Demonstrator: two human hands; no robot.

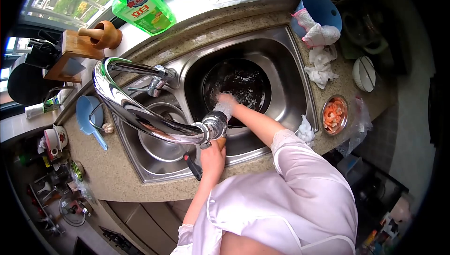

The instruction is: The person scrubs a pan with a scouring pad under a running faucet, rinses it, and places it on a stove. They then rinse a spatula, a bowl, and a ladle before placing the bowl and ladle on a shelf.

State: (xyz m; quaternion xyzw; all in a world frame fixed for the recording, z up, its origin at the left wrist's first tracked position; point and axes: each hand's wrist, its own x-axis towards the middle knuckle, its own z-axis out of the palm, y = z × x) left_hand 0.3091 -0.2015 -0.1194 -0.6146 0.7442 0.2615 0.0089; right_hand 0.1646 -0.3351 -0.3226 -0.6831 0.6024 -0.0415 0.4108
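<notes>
A dark round pan point(260, 83) with water in it lies in the right basin of the steel sink point(293, 74). My left hand point(213, 161) is closed around the pan's brown handle point(221, 142), just below the faucet head point(214, 124). My right hand point(227, 100) is over the pan, in the stream that runs from the faucet. Splashing water and blur hide its fingers. The curved chrome faucet point(123, 107) arches across the left basin, partly covering a round steel pot point(161, 152) there. A black handle with a red spot point(192, 167) sticks out beside my left wrist.
Right of the sink are a bowl of peeled shrimp point(334, 114), crumpled white cloths point(321, 65), a blue container point(323, 13) and a white bowl point(363, 74). A blue ladle-shaped scoop point(89, 114) lies left. Behind stand a green soap bottle point(145, 8) and a wooden mortar point(108, 37).
</notes>
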